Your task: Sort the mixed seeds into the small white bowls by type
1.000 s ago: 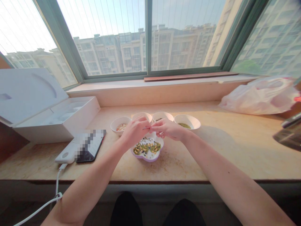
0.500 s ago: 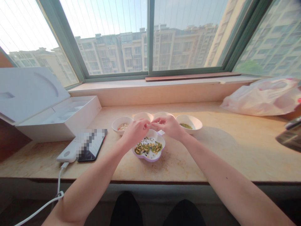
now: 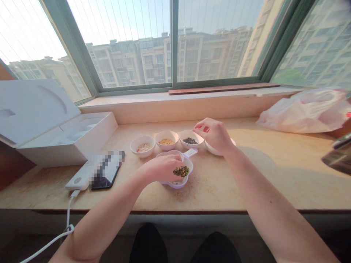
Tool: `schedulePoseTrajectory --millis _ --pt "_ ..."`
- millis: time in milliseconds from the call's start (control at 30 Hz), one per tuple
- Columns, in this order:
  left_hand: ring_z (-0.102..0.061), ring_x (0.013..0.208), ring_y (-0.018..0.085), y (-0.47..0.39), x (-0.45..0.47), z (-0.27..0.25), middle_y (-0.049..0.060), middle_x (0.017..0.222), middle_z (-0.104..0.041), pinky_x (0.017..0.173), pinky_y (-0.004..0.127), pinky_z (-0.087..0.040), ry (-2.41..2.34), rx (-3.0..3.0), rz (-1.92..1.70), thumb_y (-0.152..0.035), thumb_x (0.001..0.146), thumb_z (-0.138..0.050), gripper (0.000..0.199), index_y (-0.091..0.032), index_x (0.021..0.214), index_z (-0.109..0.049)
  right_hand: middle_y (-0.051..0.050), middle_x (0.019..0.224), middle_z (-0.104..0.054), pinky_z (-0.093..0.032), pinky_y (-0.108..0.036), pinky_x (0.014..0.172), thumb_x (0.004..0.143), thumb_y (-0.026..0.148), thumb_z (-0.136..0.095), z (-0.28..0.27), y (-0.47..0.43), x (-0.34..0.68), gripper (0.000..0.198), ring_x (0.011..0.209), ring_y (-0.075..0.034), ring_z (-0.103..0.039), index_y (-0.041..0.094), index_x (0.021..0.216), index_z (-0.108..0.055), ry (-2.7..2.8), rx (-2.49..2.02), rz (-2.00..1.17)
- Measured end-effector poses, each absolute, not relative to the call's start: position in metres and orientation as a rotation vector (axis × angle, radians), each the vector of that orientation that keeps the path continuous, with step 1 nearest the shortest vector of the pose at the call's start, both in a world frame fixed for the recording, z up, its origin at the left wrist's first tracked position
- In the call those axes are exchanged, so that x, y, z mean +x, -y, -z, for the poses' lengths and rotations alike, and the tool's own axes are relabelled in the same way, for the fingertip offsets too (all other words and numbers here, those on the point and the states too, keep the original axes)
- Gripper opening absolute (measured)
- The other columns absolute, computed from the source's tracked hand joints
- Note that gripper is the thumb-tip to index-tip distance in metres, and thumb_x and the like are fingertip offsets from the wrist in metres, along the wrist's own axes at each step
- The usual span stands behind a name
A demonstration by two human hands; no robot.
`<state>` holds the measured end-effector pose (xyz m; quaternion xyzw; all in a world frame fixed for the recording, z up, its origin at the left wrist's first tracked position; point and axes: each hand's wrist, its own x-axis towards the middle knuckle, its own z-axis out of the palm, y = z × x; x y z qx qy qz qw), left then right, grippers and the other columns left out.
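Observation:
My left hand is over a white flower-shaped dish with a purple rim, its fingers and thumb apart around a heap of mixed beans, green, yellow and dark. My right hand hovers above the gap between two round white bowls, fingertips pinched together; anything in them is too small to make out. Below those fingertips is the bowl of black beans. Under the hand a further white bowl is mostly hidden. A bowl of yellow grains and a bowl of pale flakes stand to the left.
An open white box stands at the left, with a white power bank and a phone before it. A white cable hangs over the table edge. A plastic bag lies at the back right.
My hands were together above the dish and have parted. The left came down to the beans, now gathered at the right side; the right moved up and right, uncovering the middle bowls.

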<state>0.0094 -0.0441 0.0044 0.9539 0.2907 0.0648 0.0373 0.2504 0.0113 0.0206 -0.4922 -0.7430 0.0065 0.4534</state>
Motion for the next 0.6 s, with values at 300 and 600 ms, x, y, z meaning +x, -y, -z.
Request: schedulePoseTrajectory --millis 300,600 --pt "-0.068 0.083 0.021 0.045 0.024 -0.001 0.004 0.087 -0.073 0.061 0.029 -0.042 -0.933 2.965 -0.062 -0.008 0.088 -0.056 0.024 -0.021 0.082 -0.075 -0.006 0.086 -0.079 -0.049 -0.032 0.07 0.075 0.025 -0.069 -0.022 -0.026 0.302 0.013 0.078 -0.023 -0.07 0.023 0.077 -0.081 1.868 -1.832 -0.081" --pt "-0.069 0.09 0.02 0.035 0.016 0.002 0.002 0.097 -0.077 0.077 0.028 -0.049 -0.954 2.794 -0.193 -0.013 0.091 -0.06 0.022 -0.023 0.094 -0.079 -0.007 0.104 -0.081 -0.053 -0.033 0.074 0.075 0.018 -0.069 -0.02 -0.026 0.311 0.021 0.081 -0.022 -0.072 0.024 0.088 -0.084 1.88 -2.168 -0.359"
